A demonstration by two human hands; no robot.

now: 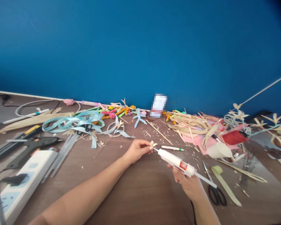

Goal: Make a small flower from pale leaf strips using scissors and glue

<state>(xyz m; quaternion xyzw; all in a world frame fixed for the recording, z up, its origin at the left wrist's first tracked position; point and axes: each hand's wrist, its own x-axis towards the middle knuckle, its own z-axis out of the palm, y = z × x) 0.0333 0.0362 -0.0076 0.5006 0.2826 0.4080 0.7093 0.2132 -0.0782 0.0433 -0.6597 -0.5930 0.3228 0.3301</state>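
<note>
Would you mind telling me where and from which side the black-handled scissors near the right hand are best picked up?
Probably by the black handle loops of the scissors, coming from above on the near side. They lie flat on the table with the loops toward the person and the blades pointing away, so the handles are the blunt, closer end. The right hand holds the white glue gun just beside them.

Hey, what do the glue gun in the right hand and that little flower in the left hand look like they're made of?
The white glue gun in the right hand looks like smooth plastic, going by its slightly glossy, even shell. The small flower pinched by the left hand seems to be dried straw or leaf strips: pale, matte and flat, like the straw scraps heaped behind.
</note>
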